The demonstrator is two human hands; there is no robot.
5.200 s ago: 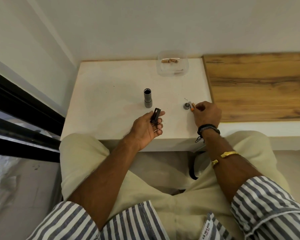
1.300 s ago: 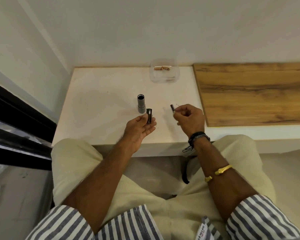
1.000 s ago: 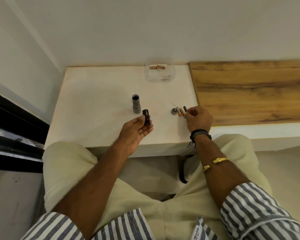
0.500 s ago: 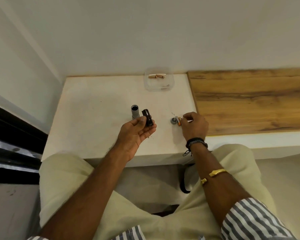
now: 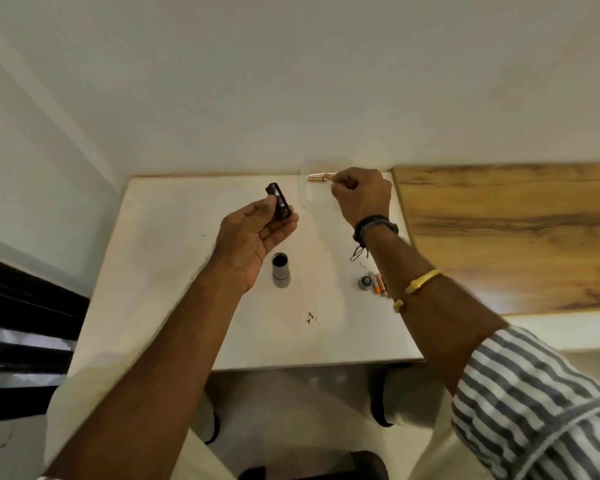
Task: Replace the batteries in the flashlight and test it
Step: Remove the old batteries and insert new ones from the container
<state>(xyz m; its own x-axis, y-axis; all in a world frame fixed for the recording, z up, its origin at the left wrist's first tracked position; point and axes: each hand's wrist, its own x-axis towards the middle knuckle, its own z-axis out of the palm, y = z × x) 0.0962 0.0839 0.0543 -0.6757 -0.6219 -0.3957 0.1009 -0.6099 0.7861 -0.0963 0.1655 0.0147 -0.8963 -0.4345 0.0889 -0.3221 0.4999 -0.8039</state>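
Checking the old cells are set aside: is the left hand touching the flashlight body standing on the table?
Apart: head view shows left hand raised, flashlight body standing free.

White tabletop (image 5: 174,271) set against the wall, adjoined along its right edge by a wood-grain surface (image 5: 506,237). Near the centre a grey flashlight body (image 5: 280,274) stands upright with its open end up; toward the right edge lie a small round cap (image 5: 364,282) and, just beside it, orange-ended batteries (image 5: 379,284), partly hidden by a forearm. A clear container (image 5: 307,195) holding copper-coloured batteries (image 5: 316,177) rests at the far edge, and small dark specks (image 5: 311,317) lie toward the near edge.
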